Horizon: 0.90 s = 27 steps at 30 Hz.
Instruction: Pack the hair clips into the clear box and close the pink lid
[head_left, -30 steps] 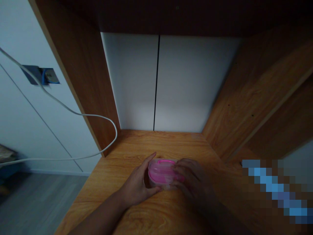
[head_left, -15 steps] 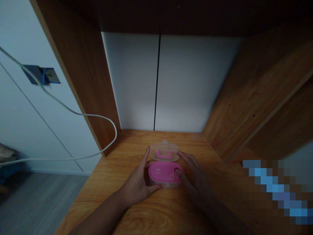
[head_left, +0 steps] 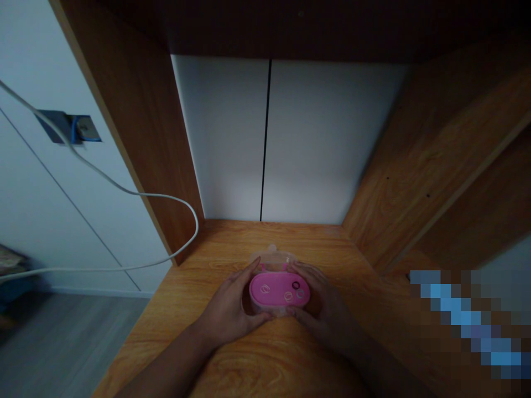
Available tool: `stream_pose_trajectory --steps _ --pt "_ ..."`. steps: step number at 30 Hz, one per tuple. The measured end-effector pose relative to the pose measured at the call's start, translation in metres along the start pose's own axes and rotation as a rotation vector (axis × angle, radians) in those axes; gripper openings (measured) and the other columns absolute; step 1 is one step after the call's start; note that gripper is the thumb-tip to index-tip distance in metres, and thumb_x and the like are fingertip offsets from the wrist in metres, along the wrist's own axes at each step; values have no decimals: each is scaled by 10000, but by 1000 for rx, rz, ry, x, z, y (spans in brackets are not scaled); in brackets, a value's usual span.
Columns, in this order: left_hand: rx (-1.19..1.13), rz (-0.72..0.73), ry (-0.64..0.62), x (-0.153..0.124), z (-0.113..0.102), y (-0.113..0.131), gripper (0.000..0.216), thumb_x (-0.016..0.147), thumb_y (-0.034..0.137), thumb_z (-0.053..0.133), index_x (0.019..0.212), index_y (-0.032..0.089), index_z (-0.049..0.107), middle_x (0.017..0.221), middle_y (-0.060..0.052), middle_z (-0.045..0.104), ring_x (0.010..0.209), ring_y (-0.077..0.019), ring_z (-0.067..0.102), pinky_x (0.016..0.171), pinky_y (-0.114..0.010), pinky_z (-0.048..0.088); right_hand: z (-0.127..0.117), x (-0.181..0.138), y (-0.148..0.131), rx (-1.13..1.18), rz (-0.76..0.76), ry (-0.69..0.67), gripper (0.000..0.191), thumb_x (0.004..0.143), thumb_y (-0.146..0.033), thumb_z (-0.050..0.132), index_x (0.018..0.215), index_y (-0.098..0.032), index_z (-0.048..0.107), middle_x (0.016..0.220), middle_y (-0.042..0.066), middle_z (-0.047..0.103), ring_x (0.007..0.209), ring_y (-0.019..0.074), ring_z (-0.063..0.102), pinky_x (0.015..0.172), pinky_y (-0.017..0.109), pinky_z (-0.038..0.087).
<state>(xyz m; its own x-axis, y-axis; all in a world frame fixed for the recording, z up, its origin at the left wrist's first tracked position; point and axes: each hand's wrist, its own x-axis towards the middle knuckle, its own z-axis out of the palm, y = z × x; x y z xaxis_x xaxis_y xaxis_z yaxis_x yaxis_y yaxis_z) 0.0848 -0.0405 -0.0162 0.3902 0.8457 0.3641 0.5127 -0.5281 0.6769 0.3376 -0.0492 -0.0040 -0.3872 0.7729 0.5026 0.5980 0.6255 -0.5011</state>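
Observation:
An oval clear plastic box with a bright pink top surface sits on the wooden surface. Several small ring-shaped items lie on the pink, including a dark ring at its right end; their exact kind is too small to tell. Behind the box is its clear lid, open, with a pink handle partly hidden by the box and fingers. My left hand curves round the left end, thumb at the front. Around the right end curls my right hand, its thumb also at the front edge.
Brown wooden side panels and a white back panel enclose the wooden surface. A white cable loops in from the left, past an opened wall socket. A pixelated blue patch covers the lower right.
My right hand has moved off the pink top to the box's right end, uncovering another ring there. The box has shifted slightly left, and the lid now shows lower behind it.

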Motion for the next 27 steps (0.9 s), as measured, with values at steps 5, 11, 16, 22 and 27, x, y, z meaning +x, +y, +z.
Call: stream_pose_trajectory --steps 5,11,16,22,27 --pt "94 21 -2 -2 -2 1 921 671 435 827 1450 240 378 1384 -132 562 1198 -329 565 1014 -491 459 1 0 -4 55 11 17 664 818 -412 715 1410 -280 444 1417 103 538 1349 317 455 1128 563 372" --pt "88 67 -43 1 -8 11 867 719 437 798 1446 257 364 1371 -109 566 1215 -305 544 1034 -470 436 4 -1 -7 106 48 68 572 831 -346 689 1367 -292 495 1401 89 557 1322 305 486 1116 552 393" --pt "72 83 -49 2 -10 13 870 724 478 791 1452 257 367 1298 -108 569 1177 -302 531 1017 -460 429 5 0 -8 143 49 79 551 838 -345 688 1356 -282 509 1391 96 564 1313 304 491 1114 549 392" --pt "56 72 -6 2 -14 14 788 740 555 750 1420 291 452 1111 -95 548 1050 -317 520 934 -484 422 4 0 -10 166 30 102 547 840 -371 699 1345 -277 512 1383 107 567 1291 304 513 1096 537 415" --pt "-198 78 66 4 -14 15 625 758 552 734 1308 299 579 1101 -83 524 1077 -320 494 966 -491 394 4 -2 -12 142 10 85 590 829 -393 711 1363 -281 488 1382 114 566 1286 313 518 1079 535 433"
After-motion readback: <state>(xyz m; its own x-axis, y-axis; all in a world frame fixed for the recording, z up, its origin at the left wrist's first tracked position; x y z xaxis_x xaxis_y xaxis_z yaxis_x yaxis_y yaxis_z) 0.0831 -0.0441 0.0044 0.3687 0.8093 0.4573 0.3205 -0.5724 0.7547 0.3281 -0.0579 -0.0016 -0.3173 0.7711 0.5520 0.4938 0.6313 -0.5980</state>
